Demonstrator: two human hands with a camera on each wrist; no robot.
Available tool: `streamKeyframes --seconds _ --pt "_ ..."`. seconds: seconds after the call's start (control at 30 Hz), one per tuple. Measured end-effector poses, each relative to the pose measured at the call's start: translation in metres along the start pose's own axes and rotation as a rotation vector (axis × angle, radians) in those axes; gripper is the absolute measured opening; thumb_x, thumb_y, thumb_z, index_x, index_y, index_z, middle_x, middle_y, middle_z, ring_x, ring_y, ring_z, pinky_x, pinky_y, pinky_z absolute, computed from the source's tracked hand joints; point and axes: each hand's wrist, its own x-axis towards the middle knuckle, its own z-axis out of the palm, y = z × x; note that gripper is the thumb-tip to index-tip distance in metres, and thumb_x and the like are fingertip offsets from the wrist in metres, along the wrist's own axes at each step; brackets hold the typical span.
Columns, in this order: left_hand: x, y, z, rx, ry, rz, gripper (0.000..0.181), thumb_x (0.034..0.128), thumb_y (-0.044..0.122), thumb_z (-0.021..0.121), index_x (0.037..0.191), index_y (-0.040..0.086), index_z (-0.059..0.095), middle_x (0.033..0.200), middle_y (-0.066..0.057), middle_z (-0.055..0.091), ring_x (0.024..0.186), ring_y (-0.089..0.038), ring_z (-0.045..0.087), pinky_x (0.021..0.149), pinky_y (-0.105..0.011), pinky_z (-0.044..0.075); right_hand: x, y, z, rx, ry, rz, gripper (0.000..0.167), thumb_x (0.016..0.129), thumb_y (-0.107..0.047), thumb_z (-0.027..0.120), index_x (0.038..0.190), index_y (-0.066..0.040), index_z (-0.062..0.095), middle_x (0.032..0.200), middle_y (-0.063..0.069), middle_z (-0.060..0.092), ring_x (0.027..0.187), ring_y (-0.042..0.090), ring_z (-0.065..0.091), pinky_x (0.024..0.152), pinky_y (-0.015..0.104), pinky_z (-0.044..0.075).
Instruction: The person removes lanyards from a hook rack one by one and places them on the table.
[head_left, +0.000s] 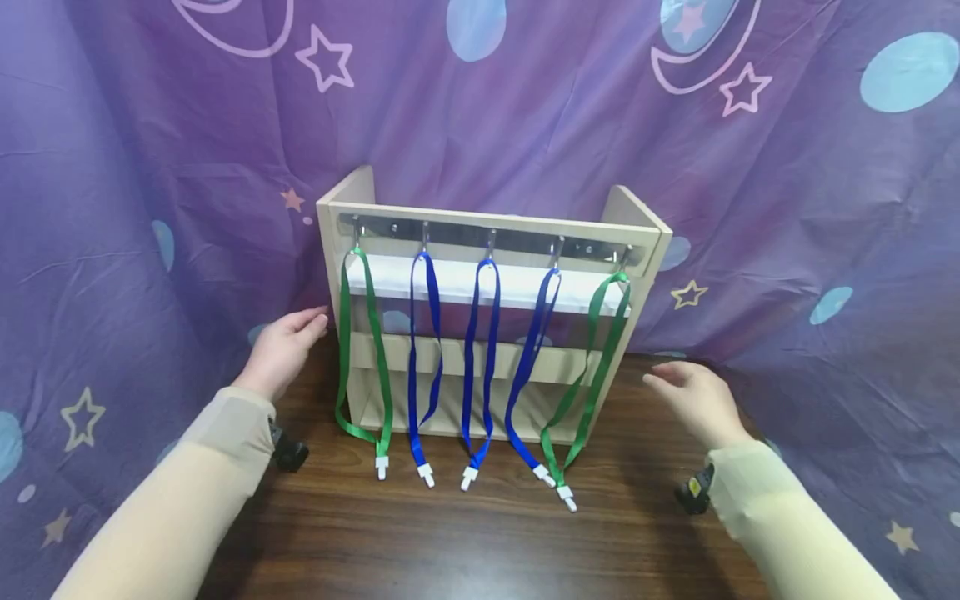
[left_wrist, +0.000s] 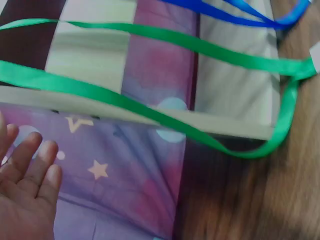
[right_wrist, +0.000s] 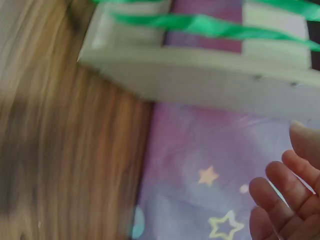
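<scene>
A pale wooden rack (head_left: 480,215) stands upright with a metal hook strip across its top. From the hooks hang a green lanyard (head_left: 382,367) at the left, three blue lanyards, the middle one (head_left: 492,350) at the centre, and another green lanyard (head_left: 600,375) at the right, each with a white clip at its lower end. My left hand (head_left: 281,354) is just left of the rack's side, fingers relaxed, holding nothing; the left wrist view shows its fingers (left_wrist: 37,165) spread beside the side panel. Apart from the rack's right side, my right hand (head_left: 697,400) is empty, fingers loosely bent.
Brown wood-grain table (head_left: 480,550) lies under the rack and in front of it. A purple curtain (head_left: 525,125) with stars and moons hangs behind and at both sides. A white shelf (head_left: 468,279) spans the rack behind the lanyards.
</scene>
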Motion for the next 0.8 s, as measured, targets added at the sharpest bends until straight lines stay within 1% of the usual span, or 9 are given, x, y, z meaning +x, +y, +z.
streamKeyframes --seconds 0.1,0.23,0.33,0.47,0.53,0.6,0.67,0.73,0.8 --pt "0.002 0.004 0.003 -0.098 0.016 -0.011 0.054 0.1017 0.037 0.047 0.142 0.001 0.045 0.129 -0.026 0.055 0.121 -0.035 0.049 0.107 -0.046 0.034 -0.002 -0.011 -0.003 0.09 0.057 0.029 0.056 0.094 -0.052 0.055 0.117 -0.002 0.065 0.114 0.019 0.066 0.102 0.034 0.06 0.082 0.048 0.046" --pt "0.004 0.008 0.008 -0.202 -0.005 -0.044 0.056 0.1013 0.034 0.049 0.144 0.0 0.039 0.139 -0.023 0.047 0.123 -0.037 0.049 0.106 -0.045 0.037 -0.002 -0.029 -0.005 0.213 0.126 0.053 0.053 0.092 -0.05 0.059 0.115 -0.004 0.066 0.112 0.016 0.067 0.096 0.022 0.06 0.08 0.035 0.046" --pt "0.004 0.009 0.012 -0.282 -0.026 -0.061 0.056 0.1018 0.03 0.049 0.146 -0.003 0.035 0.146 -0.021 0.04 0.126 -0.035 0.047 0.105 -0.041 0.039 -0.002 -0.045 -0.007 0.301 0.169 0.06 0.048 0.091 -0.048 0.062 0.113 -0.005 0.068 0.108 0.008 0.069 0.091 0.011 0.059 0.078 0.027 0.044" --pt "0.005 0.008 0.017 -0.361 -0.028 -0.06 0.052 0.102 0.021 0.048 0.144 -0.006 0.035 0.146 -0.022 0.039 0.121 -0.022 0.052 0.098 -0.029 0.046 0.0 -0.067 -0.008 0.424 0.221 0.06 0.044 0.089 -0.043 0.067 0.111 -0.004 0.068 0.094 -0.007 0.068 0.084 0.005 0.058 0.073 0.021 0.045" --pt "0.005 0.007 0.017 -0.374 -0.035 -0.053 0.051 0.1017 0.017 0.049 0.144 -0.008 0.035 0.145 -0.024 0.04 0.113 -0.012 0.055 0.093 -0.024 0.047 0.002 -0.077 -0.009 0.48 0.245 0.056 0.042 0.089 -0.039 0.068 0.11 -0.003 0.067 0.089 -0.013 0.067 0.081 0.006 0.059 0.07 0.021 0.048" --pt "0.006 0.005 0.017 -0.373 -0.05 -0.055 0.051 0.1012 0.015 0.05 0.143 -0.009 0.034 0.145 -0.025 0.039 0.107 -0.005 0.055 0.091 -0.022 0.047 0.005 -0.087 -0.01 0.535 0.267 0.056 0.04 0.089 -0.036 0.07 0.11 -0.002 0.066 0.087 -0.014 0.066 0.079 0.008 0.06 0.067 0.021 0.05" --pt "0.007 0.002 0.018 -0.378 -0.076 -0.069 0.053 0.1011 0.014 0.05 0.144 -0.01 0.031 0.146 -0.025 0.036 0.109 -0.007 0.055 0.095 -0.025 0.046 0.008 -0.096 -0.011 0.589 0.29 0.055 0.038 0.088 -0.032 0.071 0.111 -0.002 0.066 0.088 -0.013 0.066 0.08 0.009 0.061 0.066 0.021 0.051" --pt "0.008 -0.001 0.021 -0.391 -0.104 -0.099 0.053 0.1016 0.014 0.048 0.145 -0.01 0.029 0.148 -0.025 0.033 0.118 -0.015 0.053 0.101 -0.03 0.043 0.011 -0.102 -0.011 0.635 0.311 0.057 0.037 0.088 -0.028 0.071 0.112 0.0 0.064 0.09 -0.011 0.065 0.081 0.008 0.061 0.065 0.02 0.052" --pt "0.008 -0.004 0.023 -0.41 -0.124 -0.139 0.053 0.1023 0.014 0.047 0.146 -0.009 0.026 0.15 -0.024 0.031 0.127 -0.024 0.047 0.106 -0.035 0.038 0.014 -0.108 -0.012 0.682 0.334 0.063 0.037 0.088 -0.025 0.072 0.114 0.0 0.063 0.095 -0.008 0.064 0.082 0.007 0.061 0.064 0.019 0.053"
